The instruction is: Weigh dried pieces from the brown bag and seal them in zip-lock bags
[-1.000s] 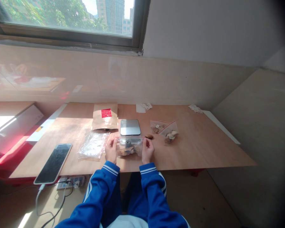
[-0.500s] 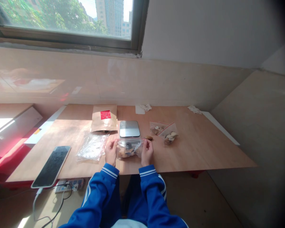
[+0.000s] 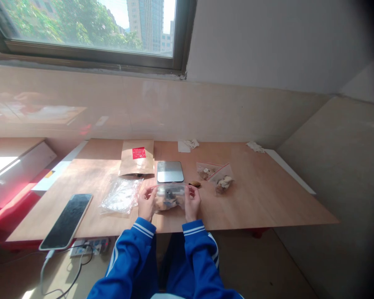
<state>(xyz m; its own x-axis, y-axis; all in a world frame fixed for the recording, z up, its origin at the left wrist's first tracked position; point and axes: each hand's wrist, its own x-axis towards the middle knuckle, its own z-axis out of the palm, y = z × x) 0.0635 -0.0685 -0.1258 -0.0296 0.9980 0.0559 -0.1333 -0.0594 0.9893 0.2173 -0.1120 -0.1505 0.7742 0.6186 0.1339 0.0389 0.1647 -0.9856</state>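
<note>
Head view shows the left hand (image 3: 147, 203) and right hand (image 3: 192, 203) each pinching an upper corner of a clear bag (image 3: 170, 197) with brownish pieces inside. The fingers are closed on the film, near the front edge of the table (image 3: 268, 199), just before the scale (image 3: 170, 171). Working the bag's mouth seems the step in hand; it likely goes best with the top edge taut and level, the contents settled low, and thumbs pressing evenly against forefingers.

worn on the head, looking forward and down from above and behind the fingers (image 3: 190, 194); near enough to catch both sleeves (image 3: 193, 229) below them, far enough to take in table (image 3: 268, 199) and window (image 3: 81, 25) beyond them
</note>
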